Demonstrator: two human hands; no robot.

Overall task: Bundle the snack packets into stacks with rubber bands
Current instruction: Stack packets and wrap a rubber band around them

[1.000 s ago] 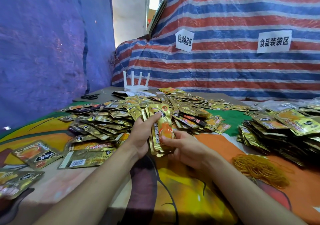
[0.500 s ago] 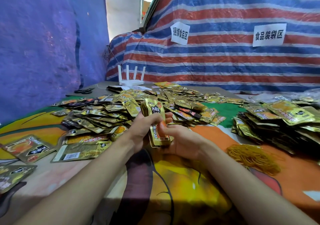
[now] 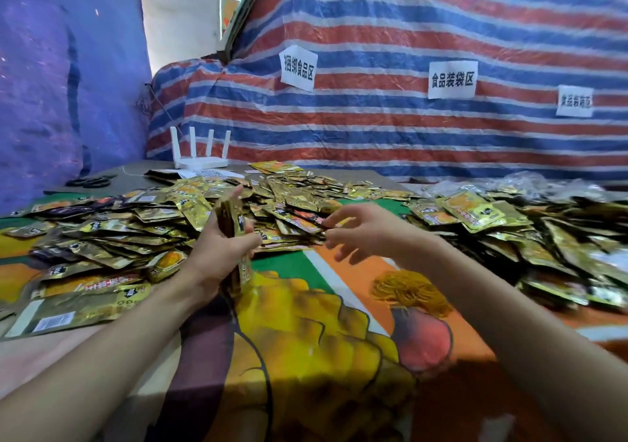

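While the left hand (image 3: 217,251) still grips the stack (image 3: 229,217), the right hand (image 3: 363,232) has released it, fingers (image 3: 339,236) spread.

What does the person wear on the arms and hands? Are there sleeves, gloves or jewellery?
Nothing worn shows. The left hand and the right hand are bare, with no gloves and no rings visible. The left forearm and the right forearm are bare too, as far as the picture's edge: no sleeve, watch or bracelet.
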